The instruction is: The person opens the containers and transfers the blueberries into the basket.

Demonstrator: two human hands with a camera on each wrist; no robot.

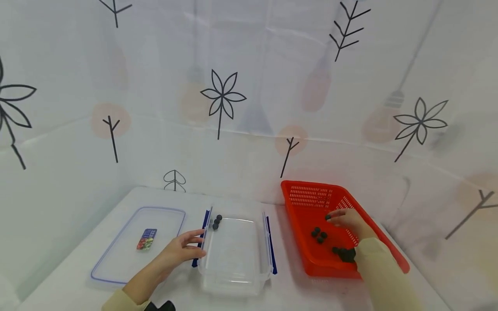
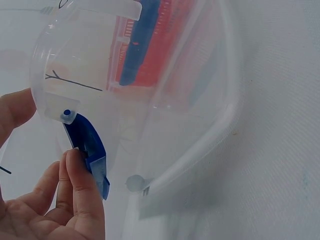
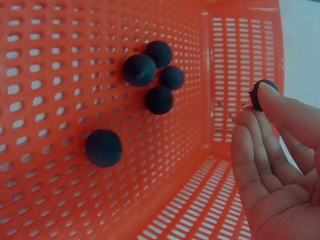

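Observation:
In the red basket, my right hand [image 1: 348, 220] pinches a dark blueberry [image 3: 259, 95] between thumb and fingertips, held above the floor. A cluster of blueberries [image 3: 159, 100] lies below on the perforated floor, with another blueberry [image 3: 103, 148] apart from them. My left hand [image 1: 183, 250] rests its thumb and fingers against the left side of a clear plastic box [image 1: 233, 250]. Its fingertips touch the blue latch [image 2: 87, 137], which hangs unfastened. Inside the box, a few blueberries [image 1: 216, 222] sit in the far left corner.
The red basket [image 1: 311, 268] stands right of the box on the white table [image 1: 288, 242]. To the left lies a clear lid [image 1: 116, 242] with a blue rim and a colourful label [image 1: 147, 239]. A printed white cloth [image 1: 249, 108] hangs behind.

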